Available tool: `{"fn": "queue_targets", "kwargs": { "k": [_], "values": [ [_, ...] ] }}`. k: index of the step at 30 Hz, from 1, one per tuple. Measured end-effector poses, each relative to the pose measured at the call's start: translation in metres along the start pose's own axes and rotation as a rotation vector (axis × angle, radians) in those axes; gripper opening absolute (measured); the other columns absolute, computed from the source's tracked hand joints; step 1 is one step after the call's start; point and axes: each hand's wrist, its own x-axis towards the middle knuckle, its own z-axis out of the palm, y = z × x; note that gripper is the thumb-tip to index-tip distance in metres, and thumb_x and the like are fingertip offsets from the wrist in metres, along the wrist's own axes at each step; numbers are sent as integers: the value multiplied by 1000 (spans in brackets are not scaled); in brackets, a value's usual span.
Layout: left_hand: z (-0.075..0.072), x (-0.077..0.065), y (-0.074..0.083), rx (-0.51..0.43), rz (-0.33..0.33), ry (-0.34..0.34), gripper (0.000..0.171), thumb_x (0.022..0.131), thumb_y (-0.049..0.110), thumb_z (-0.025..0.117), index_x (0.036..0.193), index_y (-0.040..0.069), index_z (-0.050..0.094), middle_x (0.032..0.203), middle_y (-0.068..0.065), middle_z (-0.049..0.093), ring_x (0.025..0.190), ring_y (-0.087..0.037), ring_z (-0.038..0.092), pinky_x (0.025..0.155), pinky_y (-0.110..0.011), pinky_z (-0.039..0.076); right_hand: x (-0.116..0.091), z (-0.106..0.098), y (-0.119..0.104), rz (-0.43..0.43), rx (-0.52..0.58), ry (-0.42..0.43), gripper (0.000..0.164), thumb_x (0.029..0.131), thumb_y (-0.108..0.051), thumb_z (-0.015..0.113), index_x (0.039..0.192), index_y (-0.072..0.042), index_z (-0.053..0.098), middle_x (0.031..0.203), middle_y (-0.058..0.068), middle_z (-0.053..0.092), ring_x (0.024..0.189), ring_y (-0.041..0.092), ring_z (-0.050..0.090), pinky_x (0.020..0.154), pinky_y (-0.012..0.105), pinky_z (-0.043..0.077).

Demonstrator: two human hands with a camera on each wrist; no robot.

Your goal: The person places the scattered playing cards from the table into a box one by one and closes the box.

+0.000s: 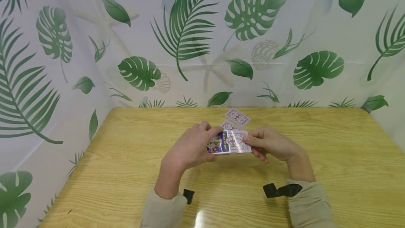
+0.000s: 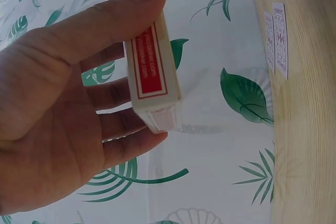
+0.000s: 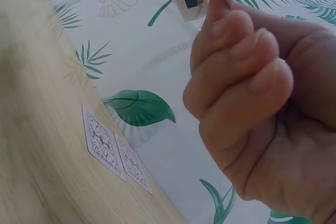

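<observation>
My left hand (image 1: pixel 194 143) holds a playing card box (image 1: pixel 218 143) above the table, thumb on one side and fingers on the other. The box has a dark blue and gold face; its narrow red and white side (image 2: pixel 149 66) faces the left wrist view. A patterned playing card (image 1: pixel 235 141) sticks out of the box's right end. The thumb and forefinger of my right hand (image 1: pixel 273 144) pinch that card by its outer edge. In the right wrist view, the other fingers of the right hand (image 3: pixel 241 82) are curled below the pinch.
Behind the box, two playing cards lie back up on the wooden table (image 1: pixel 126 171): a farther card (image 1: pixel 238 116) and a nearer card (image 1: pixel 229 126), partly hidden. A white cloth (image 1: pixel 196 83) with green leaves hangs at the table's back edge. Black straps (image 1: pixel 281 190) circle the sleeves.
</observation>
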Motion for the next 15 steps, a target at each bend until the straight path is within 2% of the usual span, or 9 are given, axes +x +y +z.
{"fn": "queue_targets", "kwargs": {
  "k": [6,11,15],
  "values": [
    [1,-1,1,41,20,19,76,81,29,83,147,19,47,123,-7,55,101,-20,51,92,-38,47,3,3,1,36,-10,15,40,105,-22,50,79,7,58,60,-1,55,43,7,47,42,21,40],
    [2,-1,1,64,28,48,75,81,28,83,146,20,47,122,-7,55,100,-21,51,93,-40,47,5,4,1,67,-27,43,35,104,-26,52,86,2,63,63,3,57,48,9,50,44,22,44],
    [2,0,1,56,35,53,74,81,28,83,146,19,47,121,-7,55,100,-21,51,94,-41,47,7,6,0,61,-52,76,29,103,-25,56,98,3,62,72,9,61,58,14,56,48,28,51]
  ]
}}
